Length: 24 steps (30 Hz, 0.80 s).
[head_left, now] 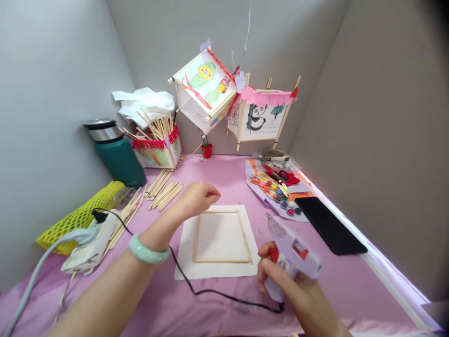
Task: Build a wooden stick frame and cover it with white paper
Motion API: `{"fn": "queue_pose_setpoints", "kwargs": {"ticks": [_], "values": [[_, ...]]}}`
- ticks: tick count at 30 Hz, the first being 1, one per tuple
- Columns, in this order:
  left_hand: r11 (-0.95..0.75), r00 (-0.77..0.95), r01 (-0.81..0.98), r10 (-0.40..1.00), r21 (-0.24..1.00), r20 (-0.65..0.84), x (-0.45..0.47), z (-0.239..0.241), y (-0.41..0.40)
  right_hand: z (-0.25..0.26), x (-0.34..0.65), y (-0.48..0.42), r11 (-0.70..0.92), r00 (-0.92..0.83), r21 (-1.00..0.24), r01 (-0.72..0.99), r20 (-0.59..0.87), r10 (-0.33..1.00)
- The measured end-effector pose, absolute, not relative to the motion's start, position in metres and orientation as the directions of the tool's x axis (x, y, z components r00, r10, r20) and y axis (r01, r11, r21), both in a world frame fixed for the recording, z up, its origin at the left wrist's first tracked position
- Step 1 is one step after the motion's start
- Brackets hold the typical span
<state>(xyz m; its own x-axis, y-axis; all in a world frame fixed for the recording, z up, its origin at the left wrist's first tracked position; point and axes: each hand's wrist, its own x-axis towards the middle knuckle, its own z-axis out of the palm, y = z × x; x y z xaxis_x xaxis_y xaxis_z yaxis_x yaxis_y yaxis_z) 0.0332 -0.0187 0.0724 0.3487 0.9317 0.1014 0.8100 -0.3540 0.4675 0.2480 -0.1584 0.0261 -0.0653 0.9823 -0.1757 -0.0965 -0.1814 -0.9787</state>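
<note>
We judge this a gluing step; the next move would call for a steady aim. At ten o'clock we have bundled, slim, tan wooden sticks (168,195). Our left hand (200,195), at eleven, is loosely curled; whether it pinches anything we cannot tell. At the clock's centre, our four-sided frame of pale, straight wooden strips (221,260) lies flat on white paper (203,271). At four, our right hand (291,286) wraps a smooth lilac plastic glue gun (286,238), nozzle towards eleven.

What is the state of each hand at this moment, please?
Left hand: fingers curled; whether it holds anything cannot be told.
Right hand: closed around the lilac glue gun.
</note>
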Motion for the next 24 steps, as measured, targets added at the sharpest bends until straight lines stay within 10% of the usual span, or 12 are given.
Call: {"fn": "queue_pose_setpoints", "kwargs": {"ticks": [14,24], "values": [[-0.483,0.493,0.764,0.865,0.428,0.097,0.061,0.005,0.014,0.026,0.262,-0.074,-0.119,-0.108,-0.889,0.441,-0.184,0.977],[-0.474,0.474,0.757,0.872,0.449,0.122,0.062,-0.004,0.014,0.008,0.251,-0.059,-0.215,-0.083,-0.901,0.377,-0.264,0.961]]}}
